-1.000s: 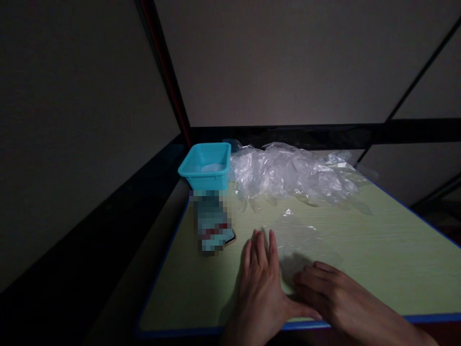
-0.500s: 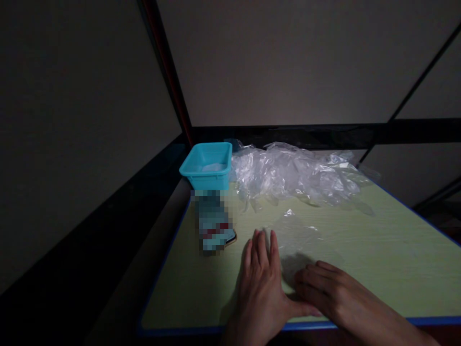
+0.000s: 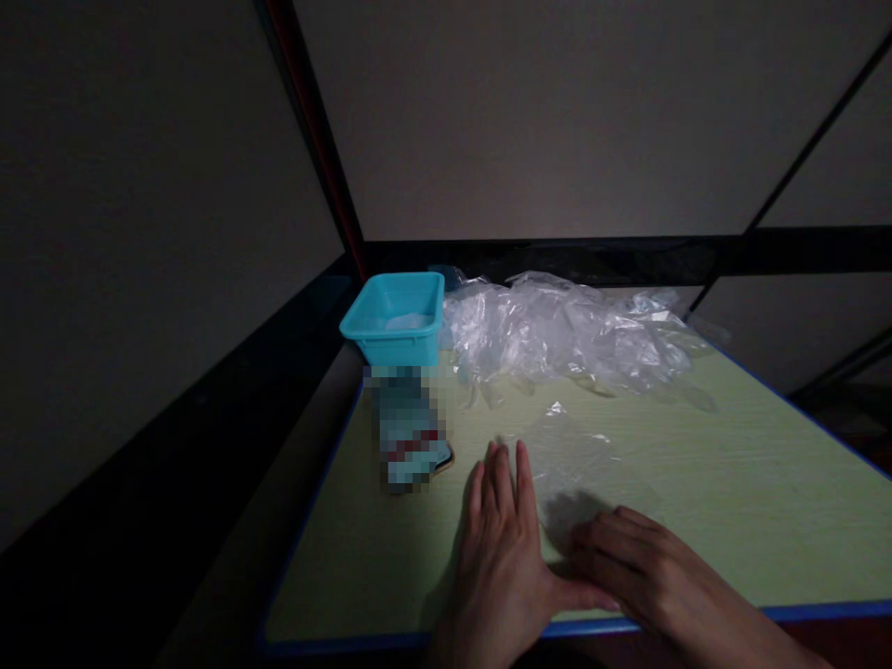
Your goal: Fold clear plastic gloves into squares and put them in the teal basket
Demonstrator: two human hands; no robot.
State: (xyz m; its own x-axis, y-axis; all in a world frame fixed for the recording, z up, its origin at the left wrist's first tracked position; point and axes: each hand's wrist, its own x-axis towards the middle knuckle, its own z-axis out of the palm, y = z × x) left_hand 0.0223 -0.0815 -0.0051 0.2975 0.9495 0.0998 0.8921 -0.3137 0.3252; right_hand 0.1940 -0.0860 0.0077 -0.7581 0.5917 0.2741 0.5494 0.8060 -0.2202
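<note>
A clear plastic bag (image 3: 571, 455) lies spread on the table in front of my hands, its crinkled top catching the light. My left hand (image 3: 502, 557) rests at the bag's left edge with the fingers stretched forward, and its thumb reaches right, under my right hand. My right hand (image 3: 634, 567) has its fingers curled down at the bag's near part. Its fingertips are partly hidden, but they appear closed on the plastic.
A heap of crumpled clear plastic bags (image 3: 557, 334) covers the table's far side. Beside it stands a turquoise basket (image 3: 400, 348) with something whitish inside. A phone (image 3: 411, 437), partly blurred out, lies nearer on the left. The pale table (image 3: 753, 520) has a blue edge; walls stand behind and left.
The whole view has shifted slightly, so everything sits a little further left. Both hands and the bag keep nearly the same positions.
</note>
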